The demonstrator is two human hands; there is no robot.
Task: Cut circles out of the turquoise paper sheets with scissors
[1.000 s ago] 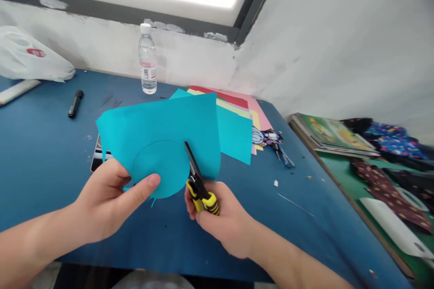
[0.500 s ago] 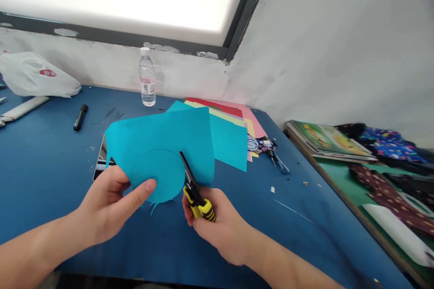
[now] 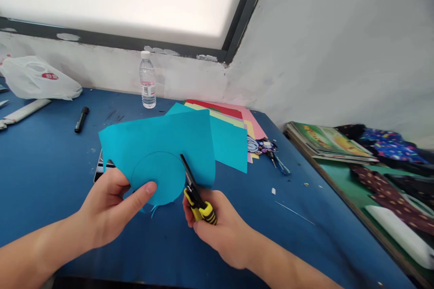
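Note:
My left hand (image 3: 113,205) pinches a sheet of blue paper (image 3: 159,137), thumb on top and the other fingers mostly hidden beneath. A circle is drawn on the sheet, and its lower right edge is cut along the line. In my right hand (image 3: 220,226) is a pair of scissors (image 3: 195,194) with yellow and black handles. Their dark blades lie at the right side of the circle, against the paper. Below the circle hangs a thin curled strip of the blue paper.
Behind the sheet lies a stack of coloured paper (image 3: 230,140). A water bottle (image 3: 148,81), a black marker (image 3: 81,119) and a plastic bag (image 3: 40,79) are along the back and left. A phone-like object (image 3: 100,169) is partly under the paper. Books (image 3: 328,140) sit at right.
The left end of the blue sheet has shifted slightly outward. Both hands keep nearly the same place, with the scissors still at the circle's right side.

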